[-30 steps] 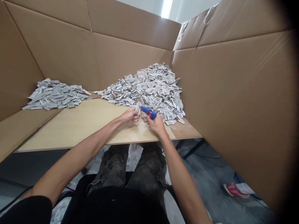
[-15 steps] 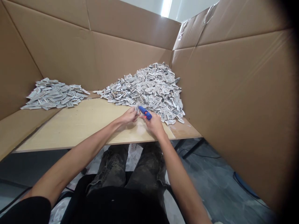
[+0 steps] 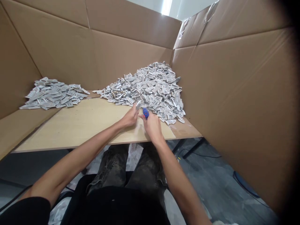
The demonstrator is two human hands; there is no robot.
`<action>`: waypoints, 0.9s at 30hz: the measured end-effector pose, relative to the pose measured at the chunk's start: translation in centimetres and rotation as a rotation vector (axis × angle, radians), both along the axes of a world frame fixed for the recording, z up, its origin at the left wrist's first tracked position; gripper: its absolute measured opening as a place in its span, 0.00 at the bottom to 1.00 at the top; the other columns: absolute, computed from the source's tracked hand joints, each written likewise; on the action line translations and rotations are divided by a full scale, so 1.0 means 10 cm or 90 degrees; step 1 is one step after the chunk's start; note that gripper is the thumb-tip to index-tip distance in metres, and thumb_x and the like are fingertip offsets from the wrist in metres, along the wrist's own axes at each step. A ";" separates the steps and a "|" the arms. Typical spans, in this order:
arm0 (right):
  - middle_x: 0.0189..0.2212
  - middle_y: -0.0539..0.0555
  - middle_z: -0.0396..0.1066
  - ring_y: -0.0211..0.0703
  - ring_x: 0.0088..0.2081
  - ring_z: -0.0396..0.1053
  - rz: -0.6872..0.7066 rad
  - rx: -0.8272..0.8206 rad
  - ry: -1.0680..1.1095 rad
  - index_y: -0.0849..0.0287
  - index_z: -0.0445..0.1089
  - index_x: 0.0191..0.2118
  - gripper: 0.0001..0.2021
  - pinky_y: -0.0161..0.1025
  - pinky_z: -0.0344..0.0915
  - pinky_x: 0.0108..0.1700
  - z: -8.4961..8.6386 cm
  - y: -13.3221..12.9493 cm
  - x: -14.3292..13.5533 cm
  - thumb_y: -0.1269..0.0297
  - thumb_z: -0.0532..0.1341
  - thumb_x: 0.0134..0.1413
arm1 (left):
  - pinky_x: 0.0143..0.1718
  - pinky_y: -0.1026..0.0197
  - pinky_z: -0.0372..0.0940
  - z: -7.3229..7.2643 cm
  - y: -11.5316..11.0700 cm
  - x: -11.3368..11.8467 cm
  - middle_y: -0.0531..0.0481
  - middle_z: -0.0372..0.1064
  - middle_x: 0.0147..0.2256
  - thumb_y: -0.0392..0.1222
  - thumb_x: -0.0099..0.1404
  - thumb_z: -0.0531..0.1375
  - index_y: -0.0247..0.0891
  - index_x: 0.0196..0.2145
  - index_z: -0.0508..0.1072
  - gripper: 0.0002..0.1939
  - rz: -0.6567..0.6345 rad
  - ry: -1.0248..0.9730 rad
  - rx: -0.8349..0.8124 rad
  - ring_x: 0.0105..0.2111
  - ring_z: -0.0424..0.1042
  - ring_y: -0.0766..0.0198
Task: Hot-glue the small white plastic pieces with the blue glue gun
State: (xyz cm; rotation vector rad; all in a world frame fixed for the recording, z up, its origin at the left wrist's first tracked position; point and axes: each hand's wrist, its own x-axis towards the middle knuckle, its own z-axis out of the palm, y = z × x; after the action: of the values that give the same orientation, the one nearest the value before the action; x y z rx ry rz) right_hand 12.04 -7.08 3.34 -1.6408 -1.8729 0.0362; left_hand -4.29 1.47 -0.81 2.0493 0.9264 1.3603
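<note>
My left hand [image 3: 131, 116] is closed on a small pale grey slotted plastic piece [image 3: 138, 105], which juts up from the fingertips. Close beside it, my right hand [image 3: 152, 124] grips a blue handheld tool [image 3: 145, 112] with a small red detail; its exact kind I cannot make out. A slight gap separates the tool from the piece. Both hands are over the front of a large heap of similar grey and white slotted pieces [image 3: 154, 84].
A smaller heap of like pieces [image 3: 55, 93] lies at the left on the pale board [image 3: 93, 117]. Tall cardboard walls [image 3: 131, 53] enclose the back and both sides. The board's front edge runs above my legs [image 3: 112, 165]. A dark table leg [image 3: 194, 148] shows below at the right.
The blue tool has turned from lying slantwise to pointing more away from me. The grey piece in my left hand has tilted and risen slightly, apart from the tool.
</note>
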 end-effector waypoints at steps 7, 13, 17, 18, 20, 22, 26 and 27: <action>0.41 0.66 0.81 0.54 0.42 0.78 0.015 0.056 0.060 0.63 0.79 0.43 0.17 0.41 0.66 0.45 0.00 0.22 0.33 0.50 0.65 0.69 | 0.25 0.66 0.54 0.09 -0.04 -0.09 0.55 0.68 0.30 0.44 0.71 0.61 0.43 0.43 0.62 0.10 0.052 -0.089 -0.230 0.21 0.57 0.69; 0.23 0.53 0.75 0.46 0.28 0.73 0.159 0.024 0.196 0.59 0.77 0.35 0.21 0.37 0.63 0.35 0.04 0.28 0.52 0.44 0.65 0.65 | 0.22 0.66 0.49 0.28 -0.06 -0.09 0.55 0.61 0.21 0.46 0.61 0.68 0.37 0.24 0.69 0.15 0.099 -0.159 -0.213 0.20 0.56 0.71; 0.21 0.51 0.72 0.42 0.24 0.70 0.229 -0.009 0.241 0.57 0.74 0.31 0.22 0.36 0.63 0.31 0.06 0.23 0.50 0.42 0.64 0.63 | 0.24 0.67 0.53 0.30 -0.05 -0.10 0.53 0.64 0.22 0.46 0.60 0.69 0.36 0.24 0.71 0.15 0.054 -0.181 -0.235 0.21 0.59 0.71; 0.21 0.51 0.72 0.42 0.24 0.70 0.238 -0.014 0.248 0.57 0.74 0.31 0.22 0.36 0.64 0.31 0.06 0.21 0.48 0.43 0.64 0.63 | 0.24 0.66 0.53 0.28 -0.04 -0.10 0.52 0.65 0.22 0.46 0.60 0.69 0.36 0.24 0.71 0.15 0.037 -0.187 -0.240 0.21 0.59 0.71; 0.21 0.51 0.72 0.42 0.24 0.70 0.244 -0.025 0.256 0.57 0.74 0.31 0.21 0.36 0.65 0.31 0.06 0.20 0.46 0.44 0.65 0.63 | 0.23 0.66 0.52 0.25 -0.02 -0.10 0.52 0.65 0.21 0.45 0.60 0.68 0.35 0.24 0.72 0.14 0.003 -0.195 -0.240 0.20 0.58 0.71; 0.21 0.51 0.73 0.43 0.25 0.70 0.241 -0.031 0.255 0.57 0.74 0.30 0.20 0.37 0.66 0.32 0.05 0.20 0.43 0.44 0.66 0.61 | 0.22 0.65 0.52 0.23 -0.01 -0.10 0.52 0.63 0.20 0.44 0.60 0.67 0.35 0.24 0.72 0.13 -0.025 -0.194 -0.238 0.19 0.58 0.71; 0.20 0.50 0.71 0.43 0.24 0.69 0.237 -0.019 0.255 0.57 0.73 0.29 0.20 0.37 0.66 0.32 -0.01 0.24 0.42 0.44 0.67 0.60 | 0.22 0.65 0.52 0.23 0.00 -0.10 0.53 0.61 0.17 0.43 0.59 0.67 0.35 0.23 0.73 0.12 -0.041 -0.199 -0.233 0.18 0.58 0.71; 0.19 0.50 0.71 0.43 0.24 0.68 0.235 -0.013 0.252 0.56 0.72 0.29 0.20 0.37 0.65 0.32 -0.02 0.26 0.42 0.44 0.67 0.60 | 0.22 0.65 0.52 0.23 -0.01 -0.10 0.53 0.61 0.17 0.43 0.59 0.67 0.35 0.23 0.73 0.12 -0.042 -0.203 -0.233 0.18 0.58 0.71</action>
State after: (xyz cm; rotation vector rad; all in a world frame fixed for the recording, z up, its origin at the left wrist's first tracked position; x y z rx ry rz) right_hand 16.24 -4.53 3.12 -1.1730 -1.8329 0.4992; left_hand -5.25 1.40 1.48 1.5261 0.8810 1.3202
